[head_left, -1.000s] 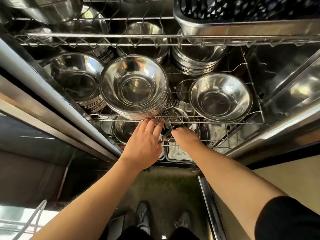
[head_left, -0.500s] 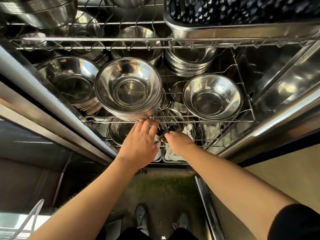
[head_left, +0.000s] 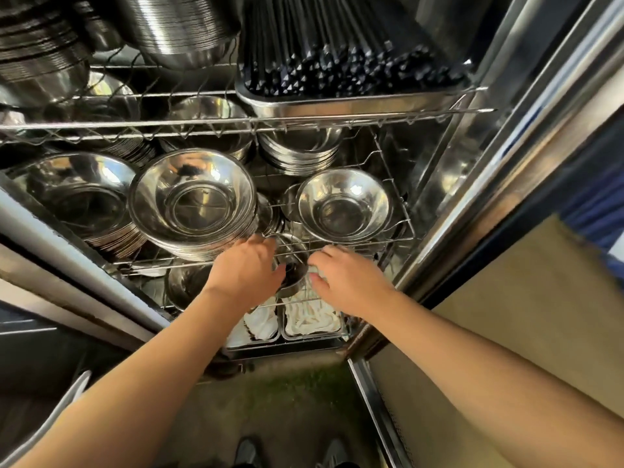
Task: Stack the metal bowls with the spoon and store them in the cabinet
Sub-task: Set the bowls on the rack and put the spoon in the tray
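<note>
A small metal bowl with a dark spoon lying in it sits on the cabinet's lower shelf, just under the front wire of the middle rack. My left hand is at the bowl's left side, fingers spread and thumb near its rim. My right hand is at its right side with loosely curled fingers and nothing visible in it. On the rack above stand a tall stack of metal bowls, a single bowl to the right and another stack to the left.
More bowl stacks fill the back of the rack. The top shelf carries a steel tray of black chopsticks and big pots. Trays of white cloth lie below my hands. The steel door frame stands at the right.
The view has tilted upward. My hands have drawn apart, and the dark spoon that my right hand held now lies in the small bowl between them.
</note>
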